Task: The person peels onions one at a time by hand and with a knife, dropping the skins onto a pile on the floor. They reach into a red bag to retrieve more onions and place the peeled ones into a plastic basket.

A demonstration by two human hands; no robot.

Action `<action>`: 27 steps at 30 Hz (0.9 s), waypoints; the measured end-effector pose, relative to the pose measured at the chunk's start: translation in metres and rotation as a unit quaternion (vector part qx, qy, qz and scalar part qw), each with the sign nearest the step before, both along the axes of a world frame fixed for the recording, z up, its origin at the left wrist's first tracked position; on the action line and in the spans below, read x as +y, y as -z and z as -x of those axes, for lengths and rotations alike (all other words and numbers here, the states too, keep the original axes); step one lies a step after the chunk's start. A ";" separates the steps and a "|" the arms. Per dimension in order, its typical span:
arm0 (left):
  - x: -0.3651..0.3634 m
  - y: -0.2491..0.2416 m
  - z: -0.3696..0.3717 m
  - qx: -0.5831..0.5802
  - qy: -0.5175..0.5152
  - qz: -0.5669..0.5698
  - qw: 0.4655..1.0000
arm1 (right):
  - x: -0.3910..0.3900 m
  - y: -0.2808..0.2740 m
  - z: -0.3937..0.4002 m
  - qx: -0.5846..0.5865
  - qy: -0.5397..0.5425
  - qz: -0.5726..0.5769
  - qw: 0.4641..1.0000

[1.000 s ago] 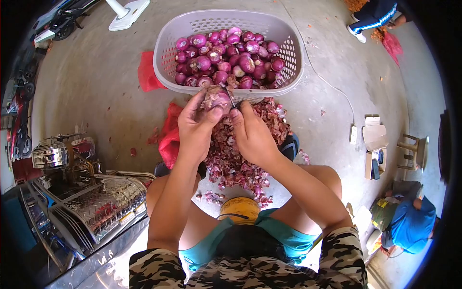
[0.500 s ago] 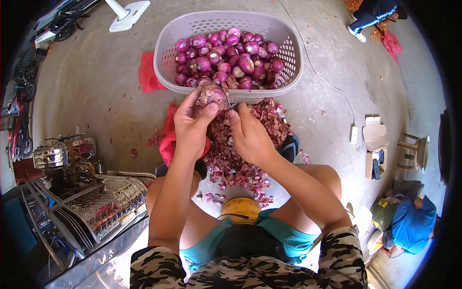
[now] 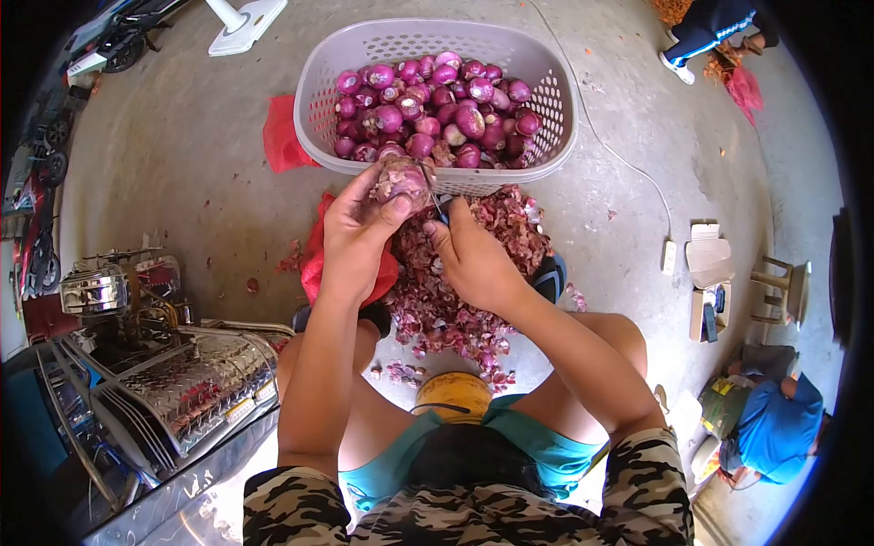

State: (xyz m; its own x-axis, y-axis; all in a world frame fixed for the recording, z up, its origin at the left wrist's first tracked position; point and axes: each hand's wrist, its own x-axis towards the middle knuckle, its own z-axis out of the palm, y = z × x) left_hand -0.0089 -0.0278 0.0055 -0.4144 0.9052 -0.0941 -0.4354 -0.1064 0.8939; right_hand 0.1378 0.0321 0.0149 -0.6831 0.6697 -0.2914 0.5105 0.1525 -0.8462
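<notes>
My left hand [image 3: 362,223] is closed around a red onion [image 3: 402,182] with loose, papery skin. Against the onion's right side lies the thin blade of a knife [image 3: 433,193]. My right hand [image 3: 473,255] grips the knife's dark handle, mostly hidden by the fingers. Below both hands a heap of onion skins [image 3: 455,309] covers the floor between my feet. Just beyond the hands stands a grey perforated basket [image 3: 437,35] holding many purple onions [image 3: 437,114]. A red mesh bag [image 3: 320,264] lies by my left forearm.
A yellow container [image 3: 452,396] sits between my knees. Shiny metal machinery [image 3: 182,391] stands on the left. A cable [image 3: 628,162] runs to a power strip [image 3: 669,257], near an open cardboard box [image 3: 710,259] and a stool [image 3: 792,291]. Other people are at the far right, one in a blue shirt [image 3: 778,428].
My right thumb and fingers have shifted slightly on the knife handle, so more of it shows. The onion stays in my left hand, and the view has moved a little.
</notes>
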 end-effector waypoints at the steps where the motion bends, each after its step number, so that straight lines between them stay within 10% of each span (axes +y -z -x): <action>1: -0.001 0.001 0.000 0.010 0.009 0.001 1.000 | 0.002 0.003 0.000 -0.004 0.006 -0.010 1.000; 12: -0.004 -0.004 0.012 -0.139 0.062 0.015 0.988 | 0.015 0.019 -0.007 0.186 0.098 -0.075 0.975; 18: 0.000 -0.001 0.001 -0.233 0.109 -0.030 0.966 | 0.028 -0.001 -0.012 0.287 0.182 0.276 0.899; 27: 0.008 0.005 -0.019 -0.124 0.058 0.061 0.989 | 0.027 -0.002 -0.008 0.325 0.220 0.258 0.883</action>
State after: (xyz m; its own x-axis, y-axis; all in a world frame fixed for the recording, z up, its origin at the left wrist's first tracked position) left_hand 0.0097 -0.0195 0.0006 -0.2594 0.9206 -0.2918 -0.6460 0.0592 0.7610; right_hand 0.1460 0.0594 0.0169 -0.5250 0.8046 -0.2775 -0.1959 -0.4316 -0.8805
